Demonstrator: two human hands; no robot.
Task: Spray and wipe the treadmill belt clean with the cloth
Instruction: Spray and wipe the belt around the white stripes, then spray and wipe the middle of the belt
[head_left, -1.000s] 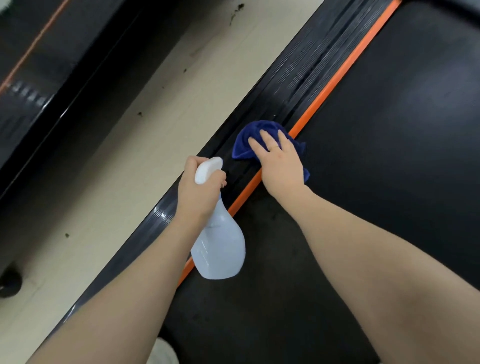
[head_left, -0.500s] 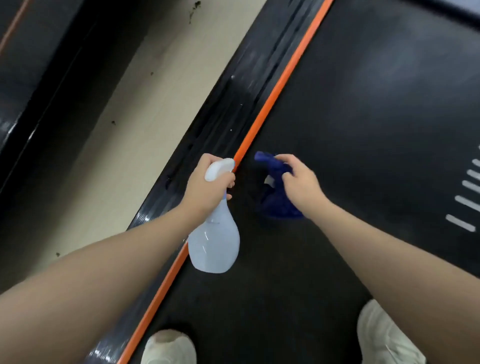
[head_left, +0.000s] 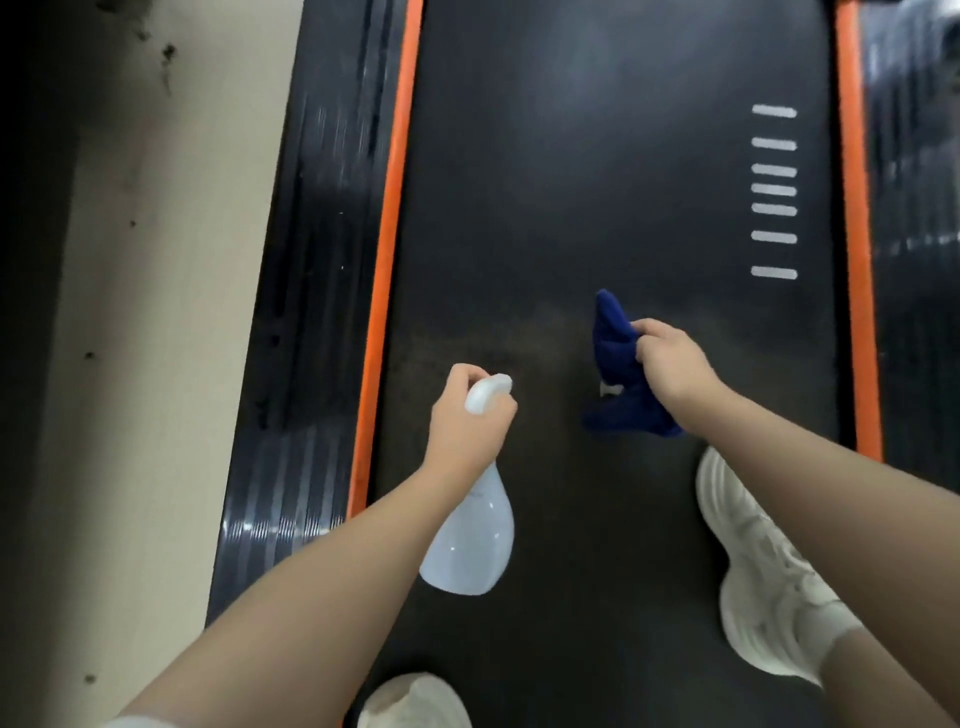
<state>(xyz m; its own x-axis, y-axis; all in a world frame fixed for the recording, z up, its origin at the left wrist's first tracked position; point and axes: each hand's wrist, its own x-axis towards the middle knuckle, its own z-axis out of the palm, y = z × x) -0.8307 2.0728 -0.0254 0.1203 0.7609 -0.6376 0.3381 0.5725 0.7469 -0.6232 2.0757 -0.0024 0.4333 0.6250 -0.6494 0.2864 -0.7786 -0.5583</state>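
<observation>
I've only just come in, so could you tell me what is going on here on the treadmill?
A person is standing on the treadmill belt to clean it. The left hand grips a white spray bottle by its trigger head, held over the belt near the left orange stripe. The right hand holds a bunched blue cloth lifted above the belt, not pressed flat. Both pale shoes are on the belt.

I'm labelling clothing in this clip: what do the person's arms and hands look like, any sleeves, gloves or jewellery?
Both forearms are bare, no sleeves in view. The left hand and right hand wear no gloves; no rings, watch or bands are visible.
</observation>
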